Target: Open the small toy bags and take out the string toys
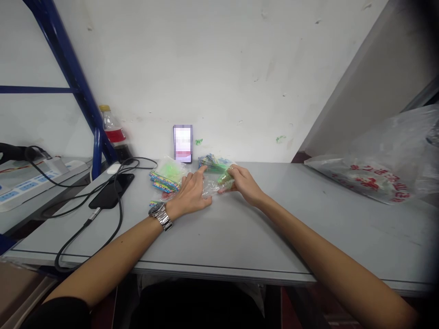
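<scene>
My right hand (244, 183) pinches the edge of a clear plastic bag (211, 186) between thumb and fingers. Bright green pieces show through the film beside those fingertips. Palm down, my left hand (192, 192) rests with thumb and fingers apart over the bag's left part, and a steel watch circles that wrist. Left of this hand lies a pile of clear packets (168, 171) with light green contents and colourful dotted headers. Behind both hands is another bundle of colourful packets (214, 162). What lies under my left palm is hidden.
A lit phone (183, 144) leans on the wall. To the left are a dark phone (111, 191) on a cable, a white case (114, 169), a cola bottle (115, 135) and a power strip (41, 180). A large plastic bag (370, 169) with red print stands at right.
</scene>
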A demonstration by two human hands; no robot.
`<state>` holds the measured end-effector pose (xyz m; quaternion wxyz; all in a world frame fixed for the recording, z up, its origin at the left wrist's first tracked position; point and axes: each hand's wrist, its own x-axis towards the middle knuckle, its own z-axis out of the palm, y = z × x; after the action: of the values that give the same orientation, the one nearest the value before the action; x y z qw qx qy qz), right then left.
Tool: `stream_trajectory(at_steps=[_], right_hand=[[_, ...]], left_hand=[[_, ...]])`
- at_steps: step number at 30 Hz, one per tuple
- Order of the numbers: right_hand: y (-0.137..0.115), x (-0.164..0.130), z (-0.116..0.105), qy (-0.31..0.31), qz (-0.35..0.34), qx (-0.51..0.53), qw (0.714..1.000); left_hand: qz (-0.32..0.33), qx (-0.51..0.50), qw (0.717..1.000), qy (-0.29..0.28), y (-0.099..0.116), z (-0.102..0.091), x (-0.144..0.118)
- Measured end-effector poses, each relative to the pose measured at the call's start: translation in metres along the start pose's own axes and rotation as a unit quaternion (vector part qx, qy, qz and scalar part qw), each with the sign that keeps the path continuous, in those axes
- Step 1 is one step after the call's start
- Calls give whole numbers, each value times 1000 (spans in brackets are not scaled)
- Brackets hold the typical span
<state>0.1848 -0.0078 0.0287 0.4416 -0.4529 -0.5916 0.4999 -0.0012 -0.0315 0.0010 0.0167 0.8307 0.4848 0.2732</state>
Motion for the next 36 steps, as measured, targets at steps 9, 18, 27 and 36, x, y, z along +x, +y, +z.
stream_trajectory(at_steps=[9, 18, 27, 36], right_hand=[[5, 4, -2, -21, -51, -69, 996], [8, 1, 8, 4, -8, -42, 999], [1, -5, 11, -13, 38, -22, 999], [-2, -8, 11, -81, 77, 4, 994]], left_hand=[[19, 21, 1000, 8, -1, 3, -1], [35, 51, 998, 13, 0, 4, -2], [47, 64, 996, 41, -1, 6, -2], [25, 61, 997, 36, 3, 2, -1]])
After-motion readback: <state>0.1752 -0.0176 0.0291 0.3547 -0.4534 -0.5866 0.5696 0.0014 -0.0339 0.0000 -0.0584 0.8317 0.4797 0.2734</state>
